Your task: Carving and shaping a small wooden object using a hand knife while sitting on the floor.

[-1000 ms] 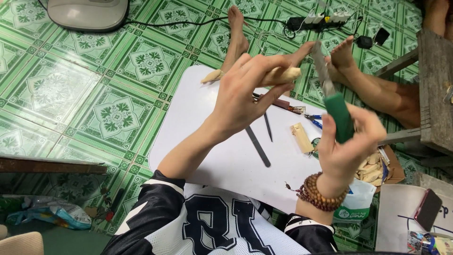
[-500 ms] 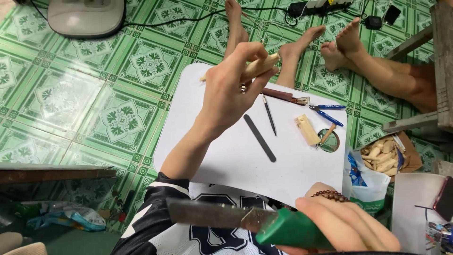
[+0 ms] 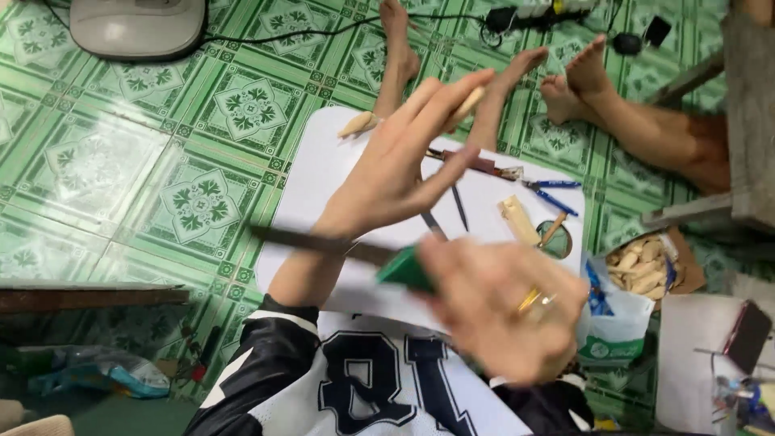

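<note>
At centre frame, the left hand [image 3: 395, 173] pinches a light, stiff wooden piece [image 3: 467, 102] by its end while the right hand [image 3: 504, 311] grips a blurred file [image 3: 323, 242] by its green handle [image 3: 404, 270].

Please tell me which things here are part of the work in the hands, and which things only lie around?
In use:
left hand holding a wooden piece
right hand holding a green-handled file

Lying about:
white sheet
wood blank
blue pliers
bag of wood pieces
grey device
power strip
</note>
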